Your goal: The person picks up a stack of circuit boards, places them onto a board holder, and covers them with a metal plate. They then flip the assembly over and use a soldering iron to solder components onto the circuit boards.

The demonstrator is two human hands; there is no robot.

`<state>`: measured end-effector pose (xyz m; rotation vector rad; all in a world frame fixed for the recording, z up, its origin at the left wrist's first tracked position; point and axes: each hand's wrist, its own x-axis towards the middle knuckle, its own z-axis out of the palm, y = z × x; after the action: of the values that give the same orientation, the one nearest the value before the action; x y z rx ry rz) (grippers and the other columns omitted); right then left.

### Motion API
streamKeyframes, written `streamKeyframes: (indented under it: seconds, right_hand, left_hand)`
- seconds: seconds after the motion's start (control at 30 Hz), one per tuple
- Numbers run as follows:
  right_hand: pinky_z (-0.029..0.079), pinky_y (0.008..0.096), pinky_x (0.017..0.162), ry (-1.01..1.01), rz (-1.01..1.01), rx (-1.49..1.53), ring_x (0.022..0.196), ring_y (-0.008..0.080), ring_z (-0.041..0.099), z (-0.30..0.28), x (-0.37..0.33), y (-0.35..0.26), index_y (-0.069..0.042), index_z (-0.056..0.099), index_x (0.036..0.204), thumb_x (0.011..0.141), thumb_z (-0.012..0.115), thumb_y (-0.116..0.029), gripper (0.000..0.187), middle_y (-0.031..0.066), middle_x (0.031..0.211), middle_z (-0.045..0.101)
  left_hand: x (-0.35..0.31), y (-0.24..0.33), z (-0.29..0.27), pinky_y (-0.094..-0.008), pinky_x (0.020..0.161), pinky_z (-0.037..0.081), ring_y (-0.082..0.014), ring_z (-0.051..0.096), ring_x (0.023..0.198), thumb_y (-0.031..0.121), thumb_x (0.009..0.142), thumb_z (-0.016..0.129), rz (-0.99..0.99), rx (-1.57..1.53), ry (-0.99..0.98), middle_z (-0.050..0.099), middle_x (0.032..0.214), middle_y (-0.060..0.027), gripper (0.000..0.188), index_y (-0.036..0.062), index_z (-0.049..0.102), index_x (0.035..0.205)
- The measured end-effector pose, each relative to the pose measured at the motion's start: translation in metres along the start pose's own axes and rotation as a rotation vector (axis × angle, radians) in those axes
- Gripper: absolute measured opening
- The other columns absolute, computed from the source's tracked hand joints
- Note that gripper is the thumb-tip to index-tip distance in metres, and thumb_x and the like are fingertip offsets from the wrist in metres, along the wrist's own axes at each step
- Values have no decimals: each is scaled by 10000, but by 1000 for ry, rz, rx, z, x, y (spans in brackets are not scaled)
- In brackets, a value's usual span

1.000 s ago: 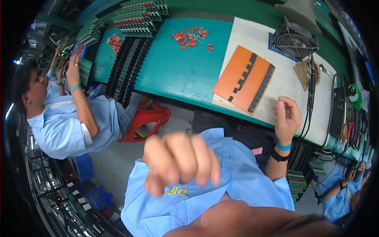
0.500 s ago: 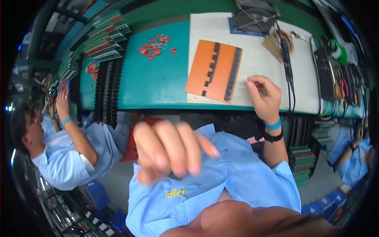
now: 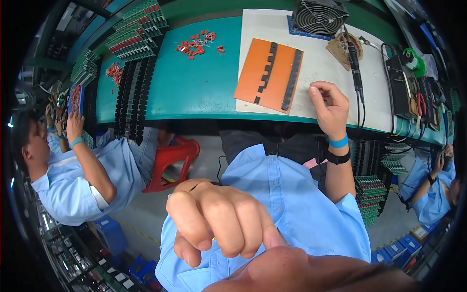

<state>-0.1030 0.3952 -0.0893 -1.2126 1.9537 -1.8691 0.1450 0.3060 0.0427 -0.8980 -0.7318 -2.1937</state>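
My left hand is raised in front of my chest, close to the camera. Its fingers curl downward with the thumb tucked below; nothing shows in them, though the palm faces away. At the table's front edge rests my right hand, its fingers loosely curled in and thumb and forefinger near each other, holding nothing that I can see. Just left of it, an orange board lies tilted on a white sheet. Black strips, one of them notched, run along the board.
Red parts with wire leads lie on the green mat. Stacked circuit boards and black racks stand left. A fan, a soldering iron and hand tools are at right. Co-workers sit on both sides; a red stool stands left.
My left hand has come nearer my chin and moved down in the picture. My right hand stays by the orange board. The whole view has shifted slightly, bringing the red stool into sight.
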Motion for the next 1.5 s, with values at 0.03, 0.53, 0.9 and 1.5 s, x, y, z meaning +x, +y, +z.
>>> streamKeyframes:
  seconds: [0.03, 0.53, 0.9, 1.5]
  right_hand:
    - [498, 218, 737, 6, -13, -6, 816, 67, 618, 0, 1, -1, 38, 701, 1070, 989, 697, -34, 108, 36, 944, 704]
    - [502, 231, 741, -38, 17, -1, 813, 80, 621, -6, -3, -4, 40, 701, 1028, 975, 690, -9, 74, 53, 937, 712]
    - [505, 273, 808, -117, 63, -5, 895, 140, 628, -1, 20, -30, 10, 678, 1152, 924, 746, -50, 245, 80, 1026, 694]
    - [392, 578, 1102, -577, -436, -857, 1340, 376, 491, 110, 27, -40, 7, 705, 1186, 883, 740, -438, 539, 167, 1380, 602]
  left_hand:
    - [1, 0, 0, -624, 867, 573, -343, 629, 867, 133, 987, 682, 7, 12, -2, 625, 908, -217, 210, 5, 516, 995]
    - [80, 193, -171, -410, 959, 508, -259, 626, 1064, 181, 1057, 590, -284, 2127, 420, 640, 1210, -91, 401, 47, 561, 1433]
    - [138, 344, -276, -517, 958, 491, -393, 619, 1123, 75, 945, 638, -683, 2864, -115, 695, 1167, -129, 253, 137, 664, 1189]
    - [185, 357, -269, -298, 774, 480, -116, 534, 832, -111, 867, 596, -1052, 2401, -57, 549, 822, -33, 165, -16, 586, 1002]
